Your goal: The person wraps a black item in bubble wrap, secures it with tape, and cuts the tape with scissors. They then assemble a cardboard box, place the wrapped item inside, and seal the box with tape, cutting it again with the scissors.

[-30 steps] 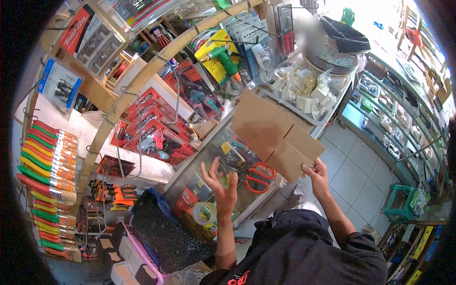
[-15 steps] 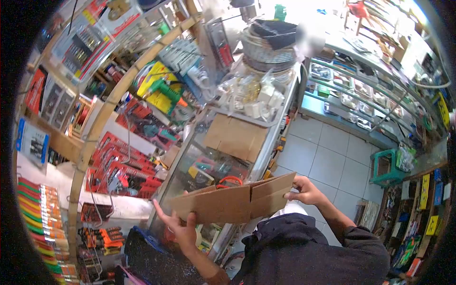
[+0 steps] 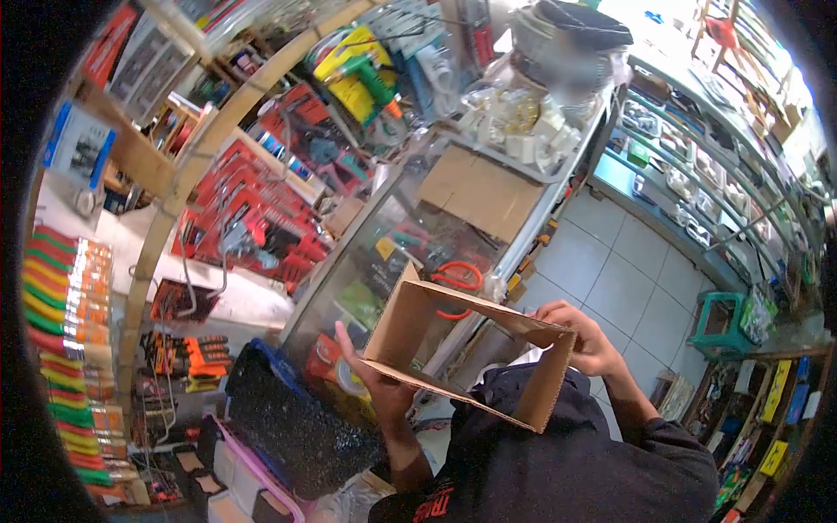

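A brown cardboard box (image 3: 547,376), opened into a four-sided frame, is held in front of my dark shirt. The counter and part of the shirt show through its hollow middle. At its left corner my left hand (image 3: 384,383) supports the cardboard, with one finger stretched out past the edge. The fingers of my right hand (image 3: 582,338) are bent around the upper right corner. Behind the box, orange-red handles (image 3: 458,277) lie by the glass counter. A flat cardboard piece (image 3: 479,192) rests on the counter top.
A tray of bagged white parts (image 3: 532,131) stands farther along the counter. Red packaged tools (image 3: 253,209) and brushes (image 3: 65,349) hang at the left. A dark textured bag (image 3: 292,427) is at the lower left. A green stool (image 3: 719,322) stands on the tiled floor at the right.
The folded cardboard has opened into a hollow box shape and tilted. My left hand has moved right and stays at its left end. The view has shifted.
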A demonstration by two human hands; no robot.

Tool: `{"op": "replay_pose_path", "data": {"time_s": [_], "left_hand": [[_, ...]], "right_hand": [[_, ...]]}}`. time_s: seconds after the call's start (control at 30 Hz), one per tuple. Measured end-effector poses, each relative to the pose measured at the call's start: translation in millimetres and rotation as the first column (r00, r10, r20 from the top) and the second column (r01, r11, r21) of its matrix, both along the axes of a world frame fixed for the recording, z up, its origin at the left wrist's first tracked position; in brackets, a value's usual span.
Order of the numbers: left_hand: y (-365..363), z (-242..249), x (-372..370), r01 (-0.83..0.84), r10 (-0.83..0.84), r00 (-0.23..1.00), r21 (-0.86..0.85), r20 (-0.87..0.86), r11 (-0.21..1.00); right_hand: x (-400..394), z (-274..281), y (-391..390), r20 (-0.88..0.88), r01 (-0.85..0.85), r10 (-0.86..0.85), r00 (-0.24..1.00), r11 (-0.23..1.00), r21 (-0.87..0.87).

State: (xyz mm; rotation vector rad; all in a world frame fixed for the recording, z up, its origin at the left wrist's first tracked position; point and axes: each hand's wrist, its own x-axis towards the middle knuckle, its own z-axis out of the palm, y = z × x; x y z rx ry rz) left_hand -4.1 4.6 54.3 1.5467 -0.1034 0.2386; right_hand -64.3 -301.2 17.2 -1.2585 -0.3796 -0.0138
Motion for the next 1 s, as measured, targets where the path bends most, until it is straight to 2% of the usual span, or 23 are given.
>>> {"op": "replay_pose_path", "data": {"time_s": [0.03,0.1,0.17,0.23,0.33,0.43,0.6,0.67,0.7,0.77,0.83,0.87,0.9,0.93,1.0], "left_hand": [[2.2,-3.4,-4.9,-0.044,0.040,0.998,0.080,0.049,0.996],[7.6,-13.5,-12.9,-0.099,0.089,0.992,0.113,0.088,0.989],[15.4,-26.7,-23.1,-0.126,0.124,0.990,0.028,0.066,0.992],[19.2,-19.5,-37.5,-0.067,0.064,0.997,-0.081,-0.036,0.994],[25.9,-20.8,-52.7,0.001,-0.013,0.998,-0.166,-0.069,0.986],[40.0,-28.0,-60.9,-0.003,-0.018,0.997,-0.255,-0.078,0.967],[69.8,-42.0,-70.8,0.004,-0.037,0.997,-0.443,-0.066,0.897],[71.8,-43.0,-74.9,-0.017,-0.003,0.999,-0.461,-0.043,0.887],[72.9,-43.5,-77.1,-0.034,0.017,0.999,-0.458,-0.040,0.888],[74.5,-47.4,-79.8,-0.088,0.071,0.996,-0.406,-0.058,0.909],[91.8,-62.9,-85.2,-0.180,0.163,0.971,-0.082,-0.176,0.980],[100.4,-70.6,-87.8,-0.198,0.212,0.951,0.085,-0.226,0.977],[108.8,-70.0,-93.0,-0.108,0.168,0.968,0.294,-0.187,0.950],[114.6,-69.8,-98.0,-0.074,0.151,0.975,0.407,-0.160,0.910],[117.9,-70.9,-104.8,-0.099,0.165,0.978,0.415,-0.127,0.904]], "right_hand": [[-3.5,-2.5,2.1,-0.039,-0.052,0.053,0.998,0.998,0.044],[-6.2,2.7,17.5,-0.080,-0.067,0.077,0.994,0.990,0.125],[-9.6,2.2,26.2,-0.153,-0.091,0.118,0.981,0.980,0.175],[-13.1,-7.3,32.3,-0.255,-0.125,0.175,0.951,0.971,0.202],[-17.6,-26.3,46.8,-0.372,-0.042,0.173,0.912,0.941,0.336],[-22.4,-39.9,52.1,-0.411,-0.019,0.168,0.896,0.939,0.343],[-21.4,-67.8,59.5,-0.282,-0.125,0.321,0.904,0.830,0.544],[-21.9,-66.4,62.4,-0.271,-0.145,0.274,0.923,0.898,0.415],[-17.9,-45.7,67.5,-0.281,-0.122,0.192,0.940,0.961,0.248],[-7.2,-17.3,80.3,-0.259,-0.107,0.148,0.954,0.981,0.165],[-0.6,-2.0,94.1,-0.230,-0.126,0.213,0.950,0.930,0.344],[-1.0,1.7,97.0,-0.221,-0.127,0.212,0.952,0.930,0.346],[-1.4,4.6,99.2,-0.211,-0.127,0.210,0.955,0.929,0.348],[-1.4,8.0,100.6,-0.199,-0.127,0.205,0.958,0.929,0.349],[-1.0,17.0,101.3,-0.220,-0.100,0.183,0.958,0.934,0.342]]}}
